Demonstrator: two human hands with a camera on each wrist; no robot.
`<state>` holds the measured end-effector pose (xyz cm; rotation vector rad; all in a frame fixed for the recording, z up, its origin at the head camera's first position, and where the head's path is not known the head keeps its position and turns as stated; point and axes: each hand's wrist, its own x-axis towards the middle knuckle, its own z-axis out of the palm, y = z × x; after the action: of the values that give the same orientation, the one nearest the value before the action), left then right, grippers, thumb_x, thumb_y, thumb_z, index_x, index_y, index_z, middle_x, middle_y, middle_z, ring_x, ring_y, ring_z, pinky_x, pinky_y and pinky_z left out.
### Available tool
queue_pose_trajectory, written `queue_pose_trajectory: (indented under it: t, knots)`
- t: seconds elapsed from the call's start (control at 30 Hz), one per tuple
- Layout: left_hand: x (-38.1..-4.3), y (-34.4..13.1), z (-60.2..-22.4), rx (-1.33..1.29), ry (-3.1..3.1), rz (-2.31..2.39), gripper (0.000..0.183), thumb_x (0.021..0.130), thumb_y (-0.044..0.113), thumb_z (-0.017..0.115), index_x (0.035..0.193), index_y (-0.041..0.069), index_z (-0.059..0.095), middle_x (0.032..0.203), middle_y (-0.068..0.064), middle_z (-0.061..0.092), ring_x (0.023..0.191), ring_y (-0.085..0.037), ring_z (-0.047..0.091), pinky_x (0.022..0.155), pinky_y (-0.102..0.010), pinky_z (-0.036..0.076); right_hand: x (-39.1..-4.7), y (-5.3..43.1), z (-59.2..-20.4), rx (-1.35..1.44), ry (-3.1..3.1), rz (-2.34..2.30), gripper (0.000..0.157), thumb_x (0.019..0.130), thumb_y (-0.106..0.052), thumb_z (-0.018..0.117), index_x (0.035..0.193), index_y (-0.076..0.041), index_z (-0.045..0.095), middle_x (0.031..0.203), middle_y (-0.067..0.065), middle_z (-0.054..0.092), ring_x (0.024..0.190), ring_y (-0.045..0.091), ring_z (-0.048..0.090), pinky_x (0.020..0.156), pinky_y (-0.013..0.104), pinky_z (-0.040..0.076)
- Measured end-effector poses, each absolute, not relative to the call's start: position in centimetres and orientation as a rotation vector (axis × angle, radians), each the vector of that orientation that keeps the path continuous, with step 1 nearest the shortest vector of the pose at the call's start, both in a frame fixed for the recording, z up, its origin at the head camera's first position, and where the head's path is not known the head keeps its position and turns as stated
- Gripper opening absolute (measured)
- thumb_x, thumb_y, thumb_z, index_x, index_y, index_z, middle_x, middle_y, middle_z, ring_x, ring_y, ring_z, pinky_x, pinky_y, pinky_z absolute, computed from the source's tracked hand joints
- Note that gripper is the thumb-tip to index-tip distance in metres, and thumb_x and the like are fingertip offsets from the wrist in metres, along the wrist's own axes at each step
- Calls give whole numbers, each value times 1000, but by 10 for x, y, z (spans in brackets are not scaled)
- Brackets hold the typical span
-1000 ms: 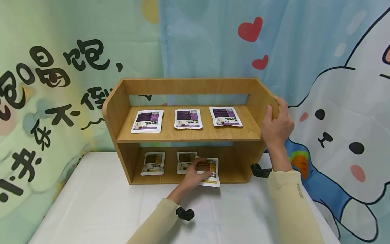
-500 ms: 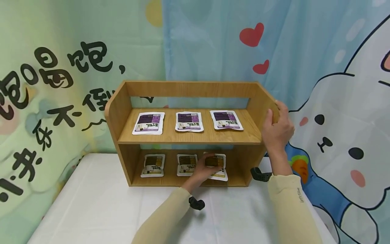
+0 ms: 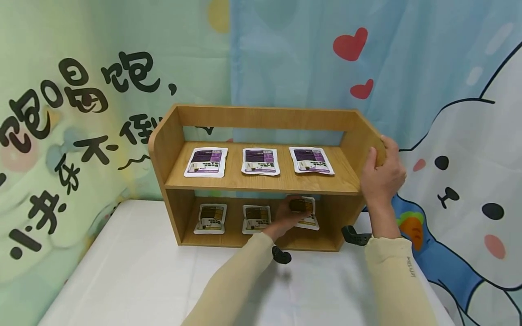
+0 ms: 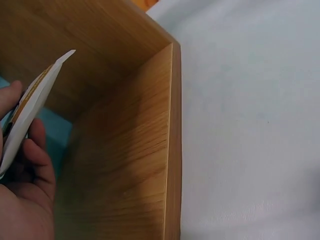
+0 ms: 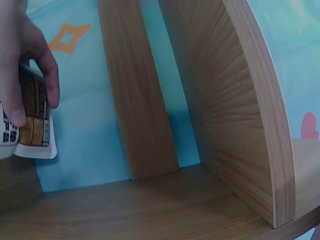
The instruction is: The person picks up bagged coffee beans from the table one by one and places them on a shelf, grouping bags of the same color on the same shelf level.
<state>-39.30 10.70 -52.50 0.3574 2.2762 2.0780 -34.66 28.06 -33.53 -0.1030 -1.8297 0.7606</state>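
Observation:
My left hand (image 3: 288, 213) reaches into the lower shelf's right part and pinches a white packet (image 3: 310, 222) with a brown-and-gold label. In the left wrist view the packet (image 4: 37, 95) stands tilted on edge between thumb and fingers, above the shelf board. The right wrist view also shows the held packet (image 5: 37, 112) at the far left. My right hand (image 3: 383, 174) grips the front edge of the right side panel of the wooden shelf rack (image 3: 261, 185). Two similar brown-label packets, a left one (image 3: 210, 218) and a middle one (image 3: 256, 219), lie on the lower shelf.
On the upper shelf lie three purple-label packets: left (image 3: 206, 162), middle (image 3: 260, 161) and right (image 3: 311, 160). The rack stands on a white-covered table (image 3: 122, 262). Behind it hangs a printed curtain (image 3: 285, 54). The upper board lies just above my left hand.
My left hand has carried the packet up, rightward and deeper into the lower shelf, from its front edge. The right hand keeps its grip on the side panel. The head view has shifted slightly.

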Motion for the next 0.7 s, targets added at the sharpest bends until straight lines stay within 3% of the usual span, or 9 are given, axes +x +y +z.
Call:
queue_pose_trajectory:
  t: [0.2, 0.5, 0.7]
  knots:
    - [-395, 112, -533, 321, 2295, 2043, 61, 79, 13, 81, 133, 14, 52, 134, -3, 49, 113, -17, 50, 94, -36, 44, -347, 279, -336, -90, -1813, 759, 33, 99, -33, 54, 127, -17, 59, 109, 14, 69, 87, 37, 67, 71, 53, 52]
    - [-396, 116, -545, 278, 2326, 1955, 65, 77, 7, 82, 133, 14, 50, 136, -6, 47, 122, -23, 46, 101, -41, 39, -345, 280, -335, -85, -1819, 768, 34, 99, -33, 55, 128, -16, 59, 112, 13, 69, 91, 35, 67, 74, 52, 53]
    - [-398, 116, -552, 251, 2491, 1774, 65, 78, 11, 82, 134, 17, 49, 137, -4, 49, 119, -18, 48, 98, -35, 41, -346, 278, -336, -100, -1823, 767, 35, 99, -34, 54, 128, -16, 59, 111, 14, 69, 87, 36, 66, 72, 52, 52]
